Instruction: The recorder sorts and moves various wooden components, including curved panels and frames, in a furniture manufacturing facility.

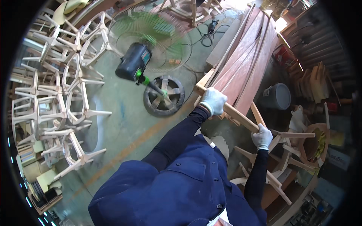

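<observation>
At the lower left of the frame, a shallow wooden box (52,203) holds dark pieces too blurred to identify. Above it, pale, smooth chair frames (81,84) crowd together, their tapering legs overlapping; the outermost fade into the dark fisheye rim. At upper centre stands a fan (134,62) with a round wire cage and a black motor, its blades a green blur, above a round, spoked black base (148,101).

Just right of centre, the person's white-gloved left hand (213,101) is curled tightly around a straight, square-edged wooden bar (241,117), which slants down rightward across the near end of long, reddish, grained boards (245,64). Whether the bar joins anything beneath them cannot be told. The gloved right hand (262,136) clasps its lower end. Farther right sits a grey-blue bucket (277,96), its contents impossible to make out. Beside the right edge, a rounded wooden frame (307,148) encloses something yellow and crumpled (320,140).
</observation>
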### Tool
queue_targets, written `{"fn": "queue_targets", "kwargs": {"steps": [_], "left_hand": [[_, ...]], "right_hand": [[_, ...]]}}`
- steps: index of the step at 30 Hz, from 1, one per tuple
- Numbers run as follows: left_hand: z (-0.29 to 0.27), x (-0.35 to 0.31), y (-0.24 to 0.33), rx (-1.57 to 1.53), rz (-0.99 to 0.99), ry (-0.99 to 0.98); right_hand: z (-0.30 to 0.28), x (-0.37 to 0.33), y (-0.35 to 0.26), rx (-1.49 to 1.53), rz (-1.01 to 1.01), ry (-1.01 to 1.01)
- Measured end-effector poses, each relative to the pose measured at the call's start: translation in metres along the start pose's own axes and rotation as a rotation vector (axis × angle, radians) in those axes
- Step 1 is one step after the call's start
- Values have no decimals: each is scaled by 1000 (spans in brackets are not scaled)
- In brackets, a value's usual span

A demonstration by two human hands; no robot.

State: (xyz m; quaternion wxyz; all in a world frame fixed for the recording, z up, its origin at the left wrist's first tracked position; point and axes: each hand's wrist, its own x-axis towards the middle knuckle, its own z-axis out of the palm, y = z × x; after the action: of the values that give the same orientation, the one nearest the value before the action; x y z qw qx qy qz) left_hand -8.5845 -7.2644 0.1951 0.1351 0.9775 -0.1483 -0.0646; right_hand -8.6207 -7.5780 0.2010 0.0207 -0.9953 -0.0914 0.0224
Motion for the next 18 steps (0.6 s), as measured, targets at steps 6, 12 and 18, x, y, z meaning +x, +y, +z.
{"fn": "queue_targets", "kwargs": {"steps": [6,12,18], "left_hand": [[16,-95,48,-28,49,-55],[40,-186,71,-40,76,-48],[39,-273,91,-67,104,-101]], "right_hand": [[9,-107,3,-6,91,25],[9,-201,-14,-31,114,-6],[6,-290,-40,-42,149,-16]]}}
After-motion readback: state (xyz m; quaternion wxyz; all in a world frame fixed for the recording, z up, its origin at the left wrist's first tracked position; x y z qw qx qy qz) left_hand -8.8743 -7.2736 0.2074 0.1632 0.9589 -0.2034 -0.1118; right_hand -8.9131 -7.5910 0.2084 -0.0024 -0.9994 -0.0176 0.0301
